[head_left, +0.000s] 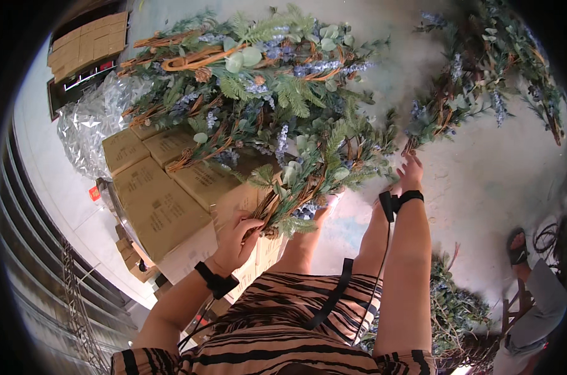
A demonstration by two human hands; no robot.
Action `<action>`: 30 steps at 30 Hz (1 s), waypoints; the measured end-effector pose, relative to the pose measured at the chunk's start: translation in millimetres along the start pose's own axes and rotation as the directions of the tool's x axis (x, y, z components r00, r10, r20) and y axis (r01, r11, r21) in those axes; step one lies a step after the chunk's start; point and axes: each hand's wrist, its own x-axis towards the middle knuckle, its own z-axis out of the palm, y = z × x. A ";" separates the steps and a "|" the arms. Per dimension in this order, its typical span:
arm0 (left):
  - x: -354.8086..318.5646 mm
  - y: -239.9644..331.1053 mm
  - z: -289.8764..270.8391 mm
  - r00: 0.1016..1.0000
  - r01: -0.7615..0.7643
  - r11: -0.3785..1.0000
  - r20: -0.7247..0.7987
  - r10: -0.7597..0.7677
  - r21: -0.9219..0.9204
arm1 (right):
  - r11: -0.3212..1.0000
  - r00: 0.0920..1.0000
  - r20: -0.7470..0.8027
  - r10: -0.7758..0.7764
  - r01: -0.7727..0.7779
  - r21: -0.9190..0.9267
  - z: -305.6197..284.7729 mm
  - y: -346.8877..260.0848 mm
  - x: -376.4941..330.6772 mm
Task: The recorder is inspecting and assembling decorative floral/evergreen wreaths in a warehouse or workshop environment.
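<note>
My left hand (237,240) is closed around the bundled brown twig ends of an artificial greenery garland (314,169), with eucalyptus-like leaves, fir sprigs and lavender-blue flowers. A pine cone shows beside my fingers. Out to the right, the fingers of my right hand (411,172) close at the twig end of another such garland (449,106), which spreads up and away to the right. Several similar garlands (252,69) lie heaped ahead of me on cardboard boxes (161,206), their brown stems mostly pointing left.
Clear plastic wrapping (102,119) bulges behind the boxes at the left. More greenery (455,306) lies on the floor at lower right, near another person's sandalled foot (518,247). A grey ribbed shutter (36,262) runs along the left side. Black straps and cables hang from my wrists.
</note>
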 end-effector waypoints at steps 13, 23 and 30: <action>-12.4 -24.5 13.2 0.983 -0.115 0.984 -0.159 0.093 -0.133 | 0.964 0.944 0.214 -0.249 0.221 0.147 -6.5 21.8 68.3; 6.7 -18.1 11.9 0.962 -0.222 0.965 -0.196 0.192 -0.143 | 0.916 0.906 0.143 -0.399 0.401 0.016 -17.5 -11.2 -60.3; 6.4 -22.7 -2.2 0.921 -0.306 0.948 -0.279 0.273 -0.082 | 0.771 0.770 -0.068 -0.635 0.636 0.009 -60.1 -35.6 -230.7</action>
